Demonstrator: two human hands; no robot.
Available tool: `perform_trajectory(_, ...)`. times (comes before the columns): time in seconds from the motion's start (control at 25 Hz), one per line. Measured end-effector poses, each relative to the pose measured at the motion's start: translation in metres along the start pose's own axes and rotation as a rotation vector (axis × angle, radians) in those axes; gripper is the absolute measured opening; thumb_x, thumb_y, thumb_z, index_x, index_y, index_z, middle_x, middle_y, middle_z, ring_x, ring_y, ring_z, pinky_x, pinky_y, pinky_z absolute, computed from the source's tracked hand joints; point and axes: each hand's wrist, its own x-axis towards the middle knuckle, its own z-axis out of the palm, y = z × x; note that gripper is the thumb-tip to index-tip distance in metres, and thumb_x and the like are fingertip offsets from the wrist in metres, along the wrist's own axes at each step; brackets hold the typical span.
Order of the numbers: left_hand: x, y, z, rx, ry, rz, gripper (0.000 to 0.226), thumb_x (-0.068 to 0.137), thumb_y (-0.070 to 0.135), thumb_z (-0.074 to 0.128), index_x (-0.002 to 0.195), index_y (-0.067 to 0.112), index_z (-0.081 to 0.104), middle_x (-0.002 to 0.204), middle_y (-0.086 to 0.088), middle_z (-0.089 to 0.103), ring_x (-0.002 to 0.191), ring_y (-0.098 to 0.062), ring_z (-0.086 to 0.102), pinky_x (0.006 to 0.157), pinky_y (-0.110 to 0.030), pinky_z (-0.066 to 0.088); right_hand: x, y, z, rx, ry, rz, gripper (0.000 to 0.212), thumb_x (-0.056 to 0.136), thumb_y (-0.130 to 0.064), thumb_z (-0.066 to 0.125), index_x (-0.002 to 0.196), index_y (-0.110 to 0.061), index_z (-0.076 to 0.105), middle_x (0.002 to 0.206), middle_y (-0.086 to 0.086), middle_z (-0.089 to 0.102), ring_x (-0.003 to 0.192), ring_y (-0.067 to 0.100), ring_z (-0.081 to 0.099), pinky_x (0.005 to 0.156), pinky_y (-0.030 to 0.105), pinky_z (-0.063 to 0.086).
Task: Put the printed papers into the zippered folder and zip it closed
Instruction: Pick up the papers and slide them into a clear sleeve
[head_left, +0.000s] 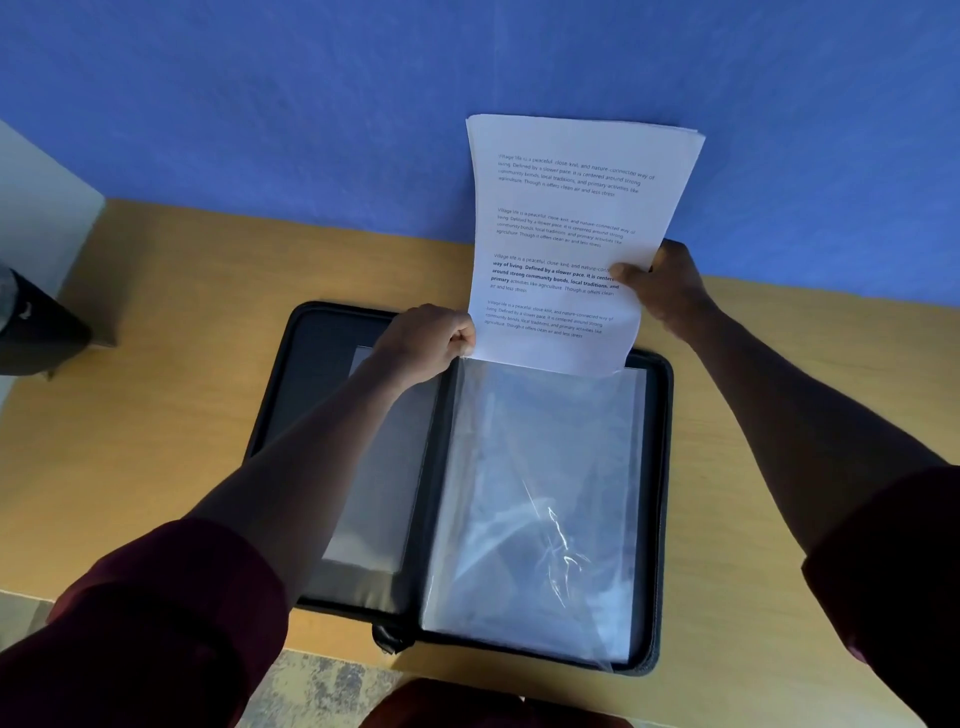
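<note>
Papers (571, 234) are just starting into the clear sleeve (540, 493) of the open folder (322, 338) on the counter (156, 364). Right hand (665, 286) grips their edge, left hand (431, 338) pinches the sleeve's top corner. I'd hold that mouth wide and feed them straight down so corners don't snag.

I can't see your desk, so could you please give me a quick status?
Right hand holds papers; left hand pinches sleeve open. Papers barely in. Folder unzipped. Nothing blocking.
</note>
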Motion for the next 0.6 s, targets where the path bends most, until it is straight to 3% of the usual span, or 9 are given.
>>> perform_trajectory(0.24, -0.005, -0.008, 0.017, -0.368, 0.081, -0.101, 0.017, 0.092, 0.003, 0.057, 0.102, 0.014, 0.065, 0.085, 0.003, 0.073, 0.073, -0.009, 0.069, 0.071, -0.025, 0.053, -0.003, 0.004, -0.003, 0.019, 0.000, 0.015, 0.040, 0.082, -0.018, 0.076, 0.119, -0.010, 0.067, 0.116, 0.008, 0.071, 0.105, 0.024, 0.068, 0.097, 0.046, 0.054)
perform_trajectory(0.36, -0.012, -0.013, 0.023, -0.387, 0.112, -0.152, 0.021, 0.086, 0.002, 0.068, 0.103, 0.014, 0.067, 0.089, 0.006, 0.071, 0.079, -0.008, 0.067, 0.075, -0.026, 0.053, -0.005, 0.006, -0.003, 0.034, -0.007, 0.015, 0.042, 0.080, -0.022, 0.077, 0.119, -0.011, 0.067, 0.116, 0.007, 0.071, 0.105, 0.024, 0.068, 0.097, 0.047, 0.054)
perform_trajectory(0.48, -0.015, -0.016, 0.030, -0.362, 0.088, -0.166, 0.018, 0.079, 0.012, 0.079, 0.091, 0.023, 0.071, 0.084, 0.013, 0.066, 0.073, -0.003, 0.060, 0.074, -0.030, 0.052, -0.005, 0.005, -0.004, 0.047, -0.003, 0.013, 0.041, 0.081, -0.021, 0.076, 0.120, -0.011, 0.067, 0.116, 0.006, 0.071, 0.105, 0.024, 0.068, 0.096, 0.047, 0.054)
perform_trajectory(0.6, -0.016, -0.016, 0.034, -0.403, 0.111, -0.188, 0.018, 0.075, 0.016, 0.083, 0.090, 0.022, 0.074, 0.090, 0.007, 0.062, 0.072, -0.008, 0.054, 0.073, -0.028, 0.048, -0.007, 0.002, -0.004, 0.048, -0.009, 0.012, 0.040, 0.083, -0.018, 0.075, 0.121, -0.009, 0.066, 0.117, 0.007, 0.071, 0.106, 0.024, 0.067, 0.097, 0.044, 0.054)
